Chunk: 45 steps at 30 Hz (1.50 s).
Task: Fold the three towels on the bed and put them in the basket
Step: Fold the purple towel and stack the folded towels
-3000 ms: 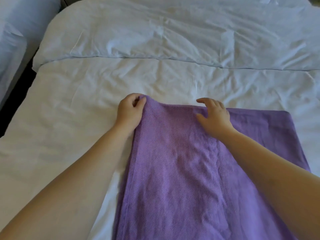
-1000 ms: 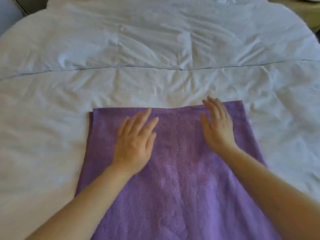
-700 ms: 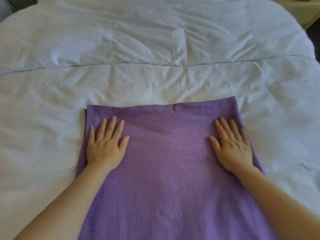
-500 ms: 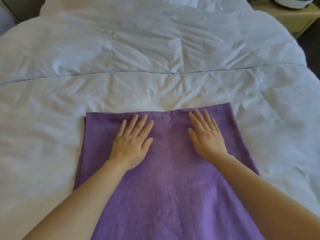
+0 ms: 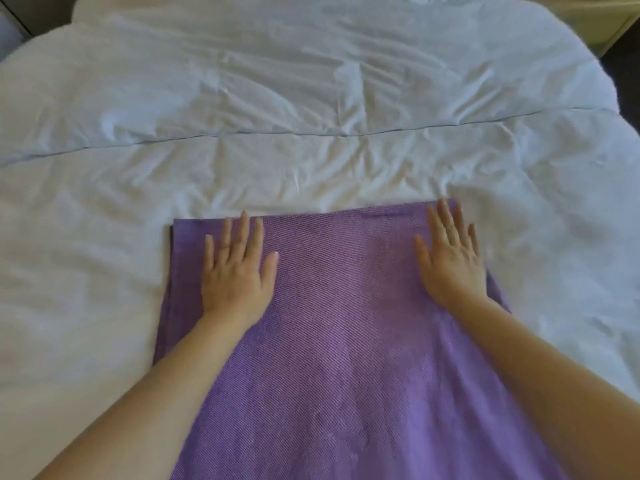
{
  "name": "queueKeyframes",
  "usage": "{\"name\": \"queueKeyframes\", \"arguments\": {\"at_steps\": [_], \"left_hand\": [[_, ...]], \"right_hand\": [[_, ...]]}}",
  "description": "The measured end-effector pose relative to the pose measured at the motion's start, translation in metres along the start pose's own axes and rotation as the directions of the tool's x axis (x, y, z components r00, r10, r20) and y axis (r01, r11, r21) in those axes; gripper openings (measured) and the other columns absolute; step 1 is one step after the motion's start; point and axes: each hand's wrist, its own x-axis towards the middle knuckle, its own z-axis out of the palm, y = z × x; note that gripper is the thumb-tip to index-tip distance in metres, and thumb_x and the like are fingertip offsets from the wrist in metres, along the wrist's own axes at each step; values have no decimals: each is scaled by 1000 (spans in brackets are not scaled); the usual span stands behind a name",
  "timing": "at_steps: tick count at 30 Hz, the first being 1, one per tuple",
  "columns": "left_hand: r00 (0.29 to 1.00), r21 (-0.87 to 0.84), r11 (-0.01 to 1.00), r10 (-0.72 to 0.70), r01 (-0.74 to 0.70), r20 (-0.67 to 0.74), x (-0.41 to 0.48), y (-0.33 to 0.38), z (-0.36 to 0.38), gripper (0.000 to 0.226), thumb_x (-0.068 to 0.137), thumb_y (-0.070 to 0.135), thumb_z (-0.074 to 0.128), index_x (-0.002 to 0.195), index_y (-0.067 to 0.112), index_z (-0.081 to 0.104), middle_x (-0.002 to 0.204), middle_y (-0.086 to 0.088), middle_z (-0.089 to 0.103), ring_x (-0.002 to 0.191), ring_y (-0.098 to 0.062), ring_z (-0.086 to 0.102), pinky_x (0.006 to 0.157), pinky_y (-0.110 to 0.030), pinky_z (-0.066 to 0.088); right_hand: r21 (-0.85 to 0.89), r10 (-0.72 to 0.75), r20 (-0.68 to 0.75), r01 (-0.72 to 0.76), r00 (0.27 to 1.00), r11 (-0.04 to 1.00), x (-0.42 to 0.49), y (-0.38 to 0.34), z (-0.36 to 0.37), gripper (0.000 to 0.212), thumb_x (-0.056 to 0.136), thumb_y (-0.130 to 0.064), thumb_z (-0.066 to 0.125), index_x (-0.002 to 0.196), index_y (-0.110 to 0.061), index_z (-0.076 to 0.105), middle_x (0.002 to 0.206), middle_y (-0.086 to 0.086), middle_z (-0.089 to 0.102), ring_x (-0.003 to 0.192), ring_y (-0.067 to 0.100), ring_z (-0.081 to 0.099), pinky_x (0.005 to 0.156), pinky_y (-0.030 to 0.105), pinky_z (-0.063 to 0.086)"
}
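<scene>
On rumpled white bedding (image 5: pixel 311 161), flat woven purple towel (image 5: pixel 346 341)

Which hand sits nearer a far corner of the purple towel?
The right hand, flat at the purple woven towel's far right corner; the left hand lies flat, well in from the left edge.

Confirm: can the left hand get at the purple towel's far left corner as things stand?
Probably yes. The left hand lies flat on the purple towel, just inside that corner, and only bare towel lies between them.
</scene>
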Motion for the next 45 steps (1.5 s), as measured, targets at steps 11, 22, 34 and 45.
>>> {"name": "queueKeyframes", "arguments": {"at_steps": [11,22,34,45], "left_hand": [[975,161,982,-125,95,185,-129,-9,10,77,84,60,-2,151,27,18,159,3,13,148,-20,11,119,-47,6],[978,54,991,107,-118,177,-263,14,20,58,93,47,27,143,24,42,150,2,38,137,-22,39,112,-47,26],[958,-33,976,217,-214,188,-400,57,19,59,93,51,27,145,24,38,153,3,33,140,-22,33,113,-46,21],[942,64,979,-201,191,268,-515,-11,0,72,87,55,16,144,17,36,153,-4,33,141,-28,30,110,-55,28]], "right_hand": [[-220,134,160,-97,978,971,-141,61,-7,61,97,-49,23,151,-22,17,159,-5,13,147,19,8,119,43,10],[-173,-52,249,97,967,980,-274,34,9,64,92,-53,15,149,-26,24,156,-9,21,145,19,19,117,37,12],[-64,-121,272,144,955,988,-408,12,8,59,97,-52,25,150,-30,17,156,-15,7,146,13,3,118,35,3],[-221,272,302,-211,914,952,-522,138,-36,68,91,-57,7,151,-26,0,159,-8,-1,147,18,-2,119,38,4]]}}
